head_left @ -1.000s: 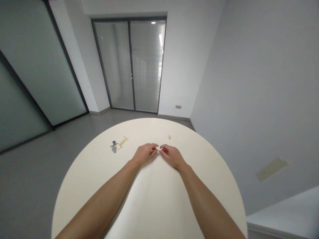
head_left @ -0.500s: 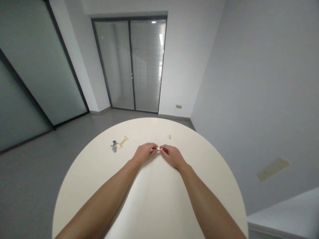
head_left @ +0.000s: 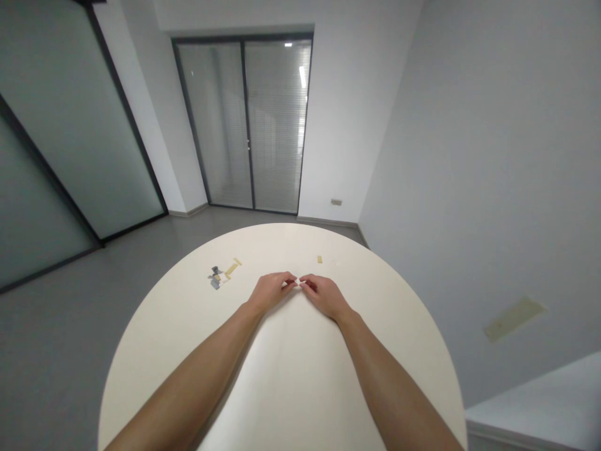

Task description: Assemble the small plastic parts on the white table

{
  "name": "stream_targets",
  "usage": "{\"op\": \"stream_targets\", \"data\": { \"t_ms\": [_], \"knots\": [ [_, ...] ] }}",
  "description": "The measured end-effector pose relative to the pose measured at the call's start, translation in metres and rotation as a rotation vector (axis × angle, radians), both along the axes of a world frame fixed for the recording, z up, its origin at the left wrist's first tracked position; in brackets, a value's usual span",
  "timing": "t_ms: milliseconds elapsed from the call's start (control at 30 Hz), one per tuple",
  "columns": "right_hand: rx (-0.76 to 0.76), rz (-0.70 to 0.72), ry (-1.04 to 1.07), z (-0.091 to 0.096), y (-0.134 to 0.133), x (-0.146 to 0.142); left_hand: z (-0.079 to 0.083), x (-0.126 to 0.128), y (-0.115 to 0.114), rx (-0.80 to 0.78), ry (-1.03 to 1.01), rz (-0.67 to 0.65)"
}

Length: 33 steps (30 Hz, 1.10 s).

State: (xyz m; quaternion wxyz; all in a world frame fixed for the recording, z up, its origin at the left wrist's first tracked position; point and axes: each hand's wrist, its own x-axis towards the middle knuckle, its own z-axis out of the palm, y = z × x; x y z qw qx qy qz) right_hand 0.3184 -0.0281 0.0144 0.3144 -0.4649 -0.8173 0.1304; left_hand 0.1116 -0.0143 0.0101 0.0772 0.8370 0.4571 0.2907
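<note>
Just above the white round table [head_left: 291,388], my left hand [head_left: 275,290] and my right hand [head_left: 323,294] meet fingertip to fingertip near the middle. Both are closed in a pinch, thumbs against fingers. Whatever lies between the fingertips is too small and pale to name. Left of my left hand is a small cluster of grey and whitish scraps [head_left: 216,279] with yellowish tape strips [head_left: 231,268] beside it. Beyond my right hand, a single small yellowish piece [head_left: 320,259] lies flat on the tabletop.
A dark-framed glass door with blinds [head_left: 277,131] stands past the table. Frosted glass panels [head_left: 61,113] line the left side. At the right is a plain wall [head_left: 488,156] with a yellowish plate [head_left: 515,319] on it. Grey floor [head_left: 61,338] shows at the left.
Both hands keep almost the same pose and place, fingertips still together. The view has shifted very slightly.
</note>
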Motion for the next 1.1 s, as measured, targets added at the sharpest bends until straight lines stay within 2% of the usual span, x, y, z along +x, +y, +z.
{"op": "stream_targets", "data": {
  "t_ms": [667,1100],
  "knots": [
    [0.010,0.010,0.013,-0.0024,0.0016,0.0000,0.0060,0.0017,-0.0051,-0.057,-0.027,-0.030],
    [0.023,0.016,0.014,-0.0017,0.0008,-0.0003,0.0092,0.0034,-0.0075,-0.021,0.021,-0.001]
  ]
}}
